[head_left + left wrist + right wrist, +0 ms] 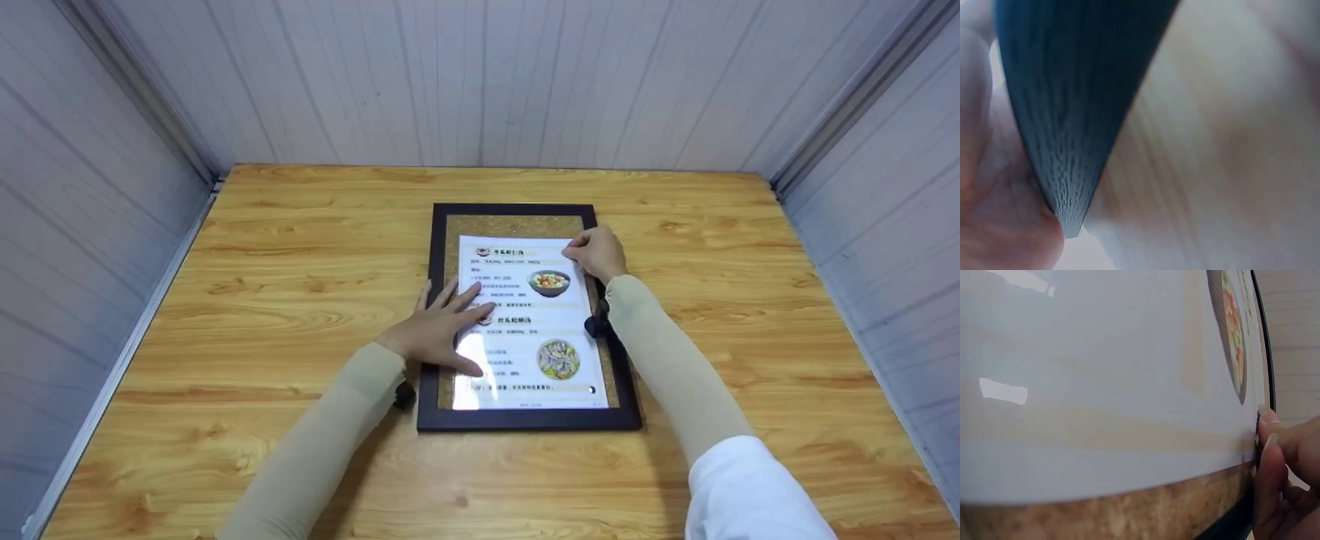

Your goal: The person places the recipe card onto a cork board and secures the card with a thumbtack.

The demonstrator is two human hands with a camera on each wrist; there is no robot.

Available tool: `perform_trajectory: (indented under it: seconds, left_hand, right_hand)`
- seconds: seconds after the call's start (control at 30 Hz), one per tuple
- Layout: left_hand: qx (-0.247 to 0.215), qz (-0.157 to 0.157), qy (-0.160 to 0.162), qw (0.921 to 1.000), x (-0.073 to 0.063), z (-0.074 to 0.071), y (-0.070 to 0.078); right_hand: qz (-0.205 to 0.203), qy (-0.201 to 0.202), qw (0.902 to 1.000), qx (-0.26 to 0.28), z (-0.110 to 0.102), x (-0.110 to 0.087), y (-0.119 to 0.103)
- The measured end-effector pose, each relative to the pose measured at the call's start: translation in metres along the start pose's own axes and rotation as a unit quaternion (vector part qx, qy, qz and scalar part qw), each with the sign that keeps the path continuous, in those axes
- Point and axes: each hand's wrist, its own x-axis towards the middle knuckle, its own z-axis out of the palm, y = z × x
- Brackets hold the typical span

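Note:
A printed recipe sheet [517, 352] with a glossy surface lies on a cork board [514, 225] in a dark frame [529, 420]. My left hand [439, 328] rests with spread fingers across the sheet's left side, its palm over the frame's left edge. At the sheet's upper right corner, my right hand [598, 251] pinches a small dark push pin [1258, 417] between thumb and finger. The fingertips mostly cover that pin. Near the lower right corner of the sheet is a small dark round spot [592, 389].
The framed board lies on a wood-grain table [300, 247]. Pale panelled walls [480, 82] enclose it at the back and both sides. Dark wrist-camera mounts [598, 324] sit close by the frame.

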Motion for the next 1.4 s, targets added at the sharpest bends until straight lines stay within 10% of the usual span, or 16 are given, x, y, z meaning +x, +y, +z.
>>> perform_trajectory:
  seconds: [0.8, 1.4]
  left_hand:
    - [0.0, -0.004, -0.006, 1.0, 0.0, -0.002, 0.003]
    - [0.007, -0.014, -0.021, 0.9997, 0.001, 0.001, 0.0]
  right_hand:
    - [-0.051, 0.039, 0.9914, -0.114, -0.006, -0.005, 0.007]
    - [-0.011, 0.03, 0.9921, -0.122, 0.0, -0.005, 0.001]
